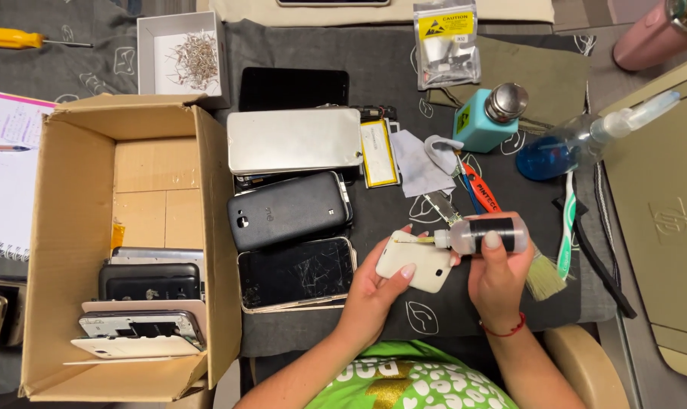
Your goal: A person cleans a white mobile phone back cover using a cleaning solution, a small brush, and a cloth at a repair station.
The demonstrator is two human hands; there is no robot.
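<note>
**Two hands, a white phone cover and a small glue bottle over a cluttered worktop**

Your left hand (pixel 380 282) grips a white phone back cover (pixel 414 262) from below, fingers curled round its lower edge and thumb on its face, holding it just above the dark mat (pixel 389 57) on the worktop. Your right hand (pixel 497 266) is wrapped round a small clear squeeze bottle with a black label (pixel 483 234), held sideways so that its thin nozzle points left and touches the cover's upper edge.

Just beside your right hand lies a paintbrush with pale bristles (pixel 544 276), and next to it a green and white toothbrush (pixel 567 227). Beyond them stand a teal pump dispenser with a metal top (pixel 489 117) and a clear spray bottle holding blue liquid (pixel 578 140), tilted on its side. An orange-handled tool (pixel 480 193) lies near a grey cloth (pixel 419 163).

To the left of your hands, phones are laid in a column: one with a cracked screen (pixel 298 274), a black phone back (pixel 289 210), and a silver tablet back (pixel 294 140) with a flat battery (pixel 379 153) beside it. Further left, an open cardboard box (pixel 63 250) holds more phones stacked at its near end. A small white box of thin metal pieces (pixel 183 60) sits behind it, a yellow screwdriver (pixel 17 38) to its left.
</note>
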